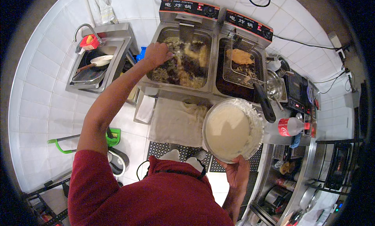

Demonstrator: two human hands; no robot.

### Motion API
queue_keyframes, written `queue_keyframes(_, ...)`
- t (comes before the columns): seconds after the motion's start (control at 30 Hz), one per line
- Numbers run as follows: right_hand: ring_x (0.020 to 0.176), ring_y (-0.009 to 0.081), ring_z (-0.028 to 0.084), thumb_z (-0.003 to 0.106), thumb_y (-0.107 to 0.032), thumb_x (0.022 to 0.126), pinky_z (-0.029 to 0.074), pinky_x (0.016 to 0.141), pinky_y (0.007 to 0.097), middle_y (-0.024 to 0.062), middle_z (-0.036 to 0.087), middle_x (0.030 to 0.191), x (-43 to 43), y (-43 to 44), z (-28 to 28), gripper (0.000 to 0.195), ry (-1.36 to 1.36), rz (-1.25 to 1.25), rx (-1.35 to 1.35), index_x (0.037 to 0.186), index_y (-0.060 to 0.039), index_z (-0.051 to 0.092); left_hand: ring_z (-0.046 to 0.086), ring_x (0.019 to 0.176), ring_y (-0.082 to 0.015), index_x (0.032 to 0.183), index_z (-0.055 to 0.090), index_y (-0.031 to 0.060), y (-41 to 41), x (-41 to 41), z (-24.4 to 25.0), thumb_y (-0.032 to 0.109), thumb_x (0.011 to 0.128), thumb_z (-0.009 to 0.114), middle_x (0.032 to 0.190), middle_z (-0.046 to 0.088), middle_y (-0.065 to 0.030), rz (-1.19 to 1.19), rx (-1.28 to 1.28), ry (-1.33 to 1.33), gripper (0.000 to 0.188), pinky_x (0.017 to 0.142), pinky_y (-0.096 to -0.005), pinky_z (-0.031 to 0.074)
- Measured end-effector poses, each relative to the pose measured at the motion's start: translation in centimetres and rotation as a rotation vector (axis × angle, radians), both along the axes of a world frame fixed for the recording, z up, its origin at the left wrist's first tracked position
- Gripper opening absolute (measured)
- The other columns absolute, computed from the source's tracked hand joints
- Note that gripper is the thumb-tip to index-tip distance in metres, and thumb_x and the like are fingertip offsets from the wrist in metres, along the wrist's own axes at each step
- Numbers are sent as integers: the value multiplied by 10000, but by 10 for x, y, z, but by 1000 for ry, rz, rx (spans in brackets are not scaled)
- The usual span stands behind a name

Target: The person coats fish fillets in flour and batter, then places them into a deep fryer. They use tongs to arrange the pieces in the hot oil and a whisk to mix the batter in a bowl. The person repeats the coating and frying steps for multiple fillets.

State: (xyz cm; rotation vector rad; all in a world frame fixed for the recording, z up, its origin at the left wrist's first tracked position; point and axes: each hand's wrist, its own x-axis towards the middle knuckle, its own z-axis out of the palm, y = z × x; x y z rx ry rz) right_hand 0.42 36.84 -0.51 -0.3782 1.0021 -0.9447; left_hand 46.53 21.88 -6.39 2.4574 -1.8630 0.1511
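My right hand (234, 170) grips the near rim of a clear bowl (261, 132) of thick pale batter (227, 132). The bowl is held in front of the fryers, a little to the right. Above the left side of an electric deep fryer (212, 76) is my left hand (158, 53), its fingers bent and seen from the back. Whether it pinches anything cannot be made out. Pale battered pieces (194, 54) float in the bubbling oil (181, 72). In the second fryer (221, 85), a wire basket (247, 75) holds a flat golden fried piece (240, 56) and crumbs.
The basket's black handle (264, 104) juts toward me beside the bowl. A Coca-Cola bottle (291, 127) lies on the steel counter at right, near metal bowls (274, 85) and an induction cooker (296, 88). A sink (115, 54) with pans stands at left. A cloth (177, 123) hangs below the fryer.
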Motion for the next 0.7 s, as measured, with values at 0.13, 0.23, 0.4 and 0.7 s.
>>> queue_keyframes(0.13,1107,424,579,423,17,800,557,859,592,265,490,1304,-12,0,-3,525,-21,10,57,1306,127,341,671,841,-312,820,669,65,-9,5,3,374,883,592,787,682,-130,-126,-8,-184,324,896,-483,446)
queue_keyframes(0.23,1117,414,574,453,0,810,532,872,628,234,506,1307,-20,1,-6,459,-4,4,47,1256,107,432,674,840,-300,837,666,77,-13,-2,11,364,906,561,791,687,-122,-102,43,-234,313,919,-487,423)
queue_keyframes(0.4,1106,416,583,399,-17,828,576,855,554,278,483,1306,-27,4,2,521,90,13,16,1321,133,322,676,809,-311,832,664,58,14,-25,44,347,931,531,784,682,-150,51,-109,-191,333,845,-495,455)
queue_keyframes(0.7,1174,424,523,488,-17,749,548,854,615,211,472,1344,-76,2,-12,571,39,-20,40,1312,41,412,609,668,-340,1025,633,-5,133,-118,40,253,945,559,773,645,-173,224,-614,-4,280,633,-454,434)
